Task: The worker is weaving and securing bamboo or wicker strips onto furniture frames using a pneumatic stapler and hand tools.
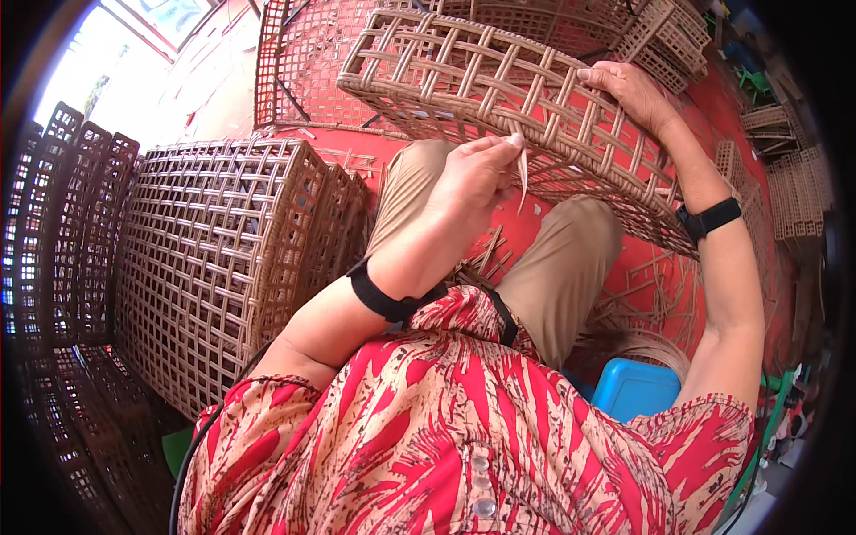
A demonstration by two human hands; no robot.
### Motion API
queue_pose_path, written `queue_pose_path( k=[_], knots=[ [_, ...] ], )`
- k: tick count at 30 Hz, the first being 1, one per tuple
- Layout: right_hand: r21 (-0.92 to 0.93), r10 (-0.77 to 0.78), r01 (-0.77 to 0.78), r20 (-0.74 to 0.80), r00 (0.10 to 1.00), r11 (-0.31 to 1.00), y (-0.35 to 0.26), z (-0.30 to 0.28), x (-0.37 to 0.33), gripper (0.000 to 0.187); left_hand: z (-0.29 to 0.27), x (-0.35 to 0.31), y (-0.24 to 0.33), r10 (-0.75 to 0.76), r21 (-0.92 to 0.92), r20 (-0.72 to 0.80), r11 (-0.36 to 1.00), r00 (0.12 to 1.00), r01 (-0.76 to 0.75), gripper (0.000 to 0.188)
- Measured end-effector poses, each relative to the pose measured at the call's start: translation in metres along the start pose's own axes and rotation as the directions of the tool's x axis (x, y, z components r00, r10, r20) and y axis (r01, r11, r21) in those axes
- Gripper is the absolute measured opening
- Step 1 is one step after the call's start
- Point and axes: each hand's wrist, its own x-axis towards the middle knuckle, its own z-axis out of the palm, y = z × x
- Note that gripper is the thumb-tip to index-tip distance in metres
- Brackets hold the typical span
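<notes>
Fingers of the left hand (480, 171) pinch a pale strip (523, 174); those of the right hand (635, 94) grip the woven basket (499, 78), which stretches beyond and between them. It looks light yet stiff, best held by its braided rim (557, 143)

The red floor (223, 94) carries scattered strips (646, 308) and woven frames (269, 71).

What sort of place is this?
Probably a wicker-weaving workshop: woven lattice pieces grouped at left, scattered loose strips, and another woven piece gripped by the person's right hand.
</notes>
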Motion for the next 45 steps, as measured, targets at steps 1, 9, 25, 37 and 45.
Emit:
queue_pose_path(
  k=[1, 9, 25, 37, 45],
  knots=[
    [-0.033, -0.012, 0.013, 0.025, 1.000, 0.999, 0.000, -0.001, 0.002, 0.051, 0.004, 0.000, -0.003, 0.035, 0.013, -0.010, 0.999, 0.999, -0.035, 0.013],
    [0.033, 0.128, -0.131, 0.070, 0.989, 0.991, 0.002, 0.004, 0.004, 0.052, -0.003, 0.000, -0.003, 0.087, 0.277, 0.007, 0.957, 0.996, -0.085, 0.015],
    [-0.175, -0.138, 0.065, -0.444, 0.885, 0.982, -0.041, -0.009, -0.060, 0.044, -0.038, 0.035, -0.035, 0.288, 0.299, 0.109, 0.903, 0.952, -0.307, 0.020],
    [0.663, 0.773, -0.669, -0.600, -0.205, 0.337, -0.170, -0.033, -0.479, 0.050, -0.028, 0.028, -0.043, 0.366, 0.386, 0.082, 0.846, 0.927, -0.368, 0.031],
    [0.383, 0.686, -0.874, -0.551, -0.476, -0.299, -0.195, 0.100, -0.598, 0.052, -0.036, 0.045, -0.037, 0.296, 0.255, 0.100, 0.915, 0.950, -0.312, 0.037]
  ],
)
